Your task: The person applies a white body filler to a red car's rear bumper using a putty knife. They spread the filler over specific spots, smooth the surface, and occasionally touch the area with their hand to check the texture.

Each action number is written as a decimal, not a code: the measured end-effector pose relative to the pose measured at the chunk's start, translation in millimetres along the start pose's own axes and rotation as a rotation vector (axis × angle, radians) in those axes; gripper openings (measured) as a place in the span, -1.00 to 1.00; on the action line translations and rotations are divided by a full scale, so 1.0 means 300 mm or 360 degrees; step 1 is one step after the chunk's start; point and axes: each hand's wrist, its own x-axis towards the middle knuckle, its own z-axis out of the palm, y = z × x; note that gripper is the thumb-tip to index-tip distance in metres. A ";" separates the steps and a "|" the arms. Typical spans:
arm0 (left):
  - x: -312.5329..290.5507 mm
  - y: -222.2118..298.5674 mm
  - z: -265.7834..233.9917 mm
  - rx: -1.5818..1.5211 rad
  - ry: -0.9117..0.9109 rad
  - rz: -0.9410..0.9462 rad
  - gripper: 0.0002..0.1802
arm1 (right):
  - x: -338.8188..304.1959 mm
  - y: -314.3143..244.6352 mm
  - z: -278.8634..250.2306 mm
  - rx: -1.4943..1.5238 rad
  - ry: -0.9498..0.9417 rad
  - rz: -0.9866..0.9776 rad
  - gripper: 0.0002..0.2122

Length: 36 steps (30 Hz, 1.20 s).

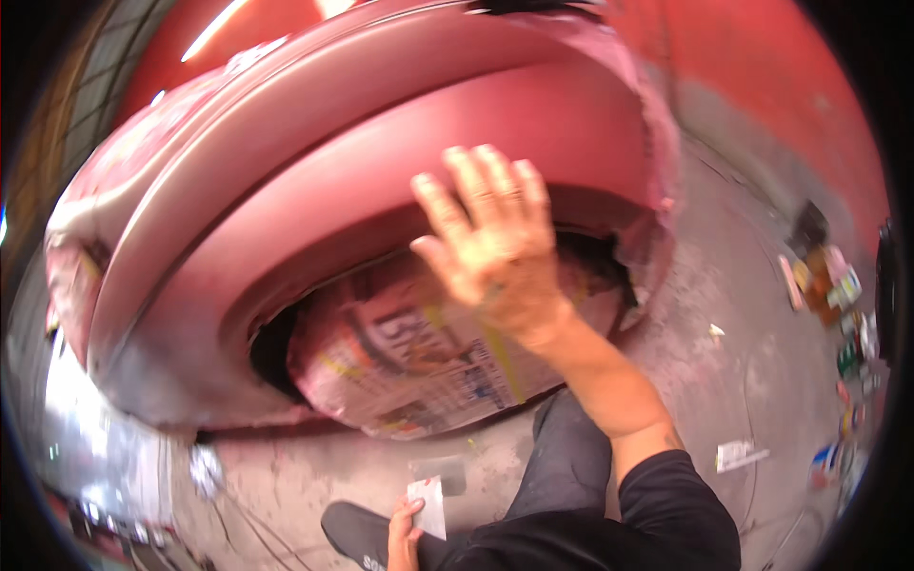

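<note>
A dull pinkish-red car fender curves over a wheel that is wrapped in printed newspaper. My right hand reaches up in front of the wheel arch, fingers spread and palm toward the panel. Its fingertips lie over the fender surface; whether they touch it I cannot tell. Low in the view, my left hand grips a pale rectangular sheet between thumb and fingers, beside my dark shoe. The sheet's exact kind does not show.
Dust-smeared masking film borders the painted panel. On the concrete floor lie a white paper scrap and thin cables. Several cans and boxes line the red and grey wall at right. A shiny sheet hangs at left.
</note>
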 end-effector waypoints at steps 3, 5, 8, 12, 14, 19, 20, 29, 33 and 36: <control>-0.005 -0.010 0.014 0.0044 0.0085 0.0130 -0.44 | -0.029 -0.012 0.024 0.0102 0.0001 0.0026 -0.39; 0.014 0.031 0.077 0.0081 0.0054 0.0107 -0.45 | -0.043 0.033 0.016 0.0048 0.0007 0.0027 -0.32; 0.020 0.083 0.113 0.0152 0.0044 0.0073 -0.45 | -0.067 0.110 -0.008 0.0006 0.0066 0.0121 -0.26; 0.018 0.131 0.107 0.0278 -0.0017 0.0044 -0.32 | -0.106 0.252 -0.052 -0.0043 0.0179 0.0270 -0.24; 0.034 0.143 0.104 0.0309 -0.0039 0.0005 -0.33 | -0.138 0.334 -0.066 -0.0073 0.0220 0.0327 -0.25; 0.057 0.139 0.155 0.0303 -0.0051 -0.0084 -0.43 | -0.258 0.503 -0.112 -0.0300 0.0149 0.0480 -0.24; 0.054 0.132 0.145 0.0309 -0.0052 -0.0102 -0.43 | -0.278 0.502 -0.138 -0.0354 0.0091 0.0541 -0.25; 0.081 0.114 0.166 0.0386 -0.0056 -0.0163 -0.35 | -0.336 0.411 -0.189 0.0050 0.0045 0.0391 -0.24; 0.082 0.102 0.174 0.0368 -0.0061 -0.0192 -0.33 | -0.213 0.488 -0.159 0.0096 0.0009 0.0381 -0.21; 0.099 0.089 0.167 0.0323 -0.0127 -0.0270 -0.33 | -0.138 0.604 -0.100 0.0051 -0.0059 0.0468 -0.16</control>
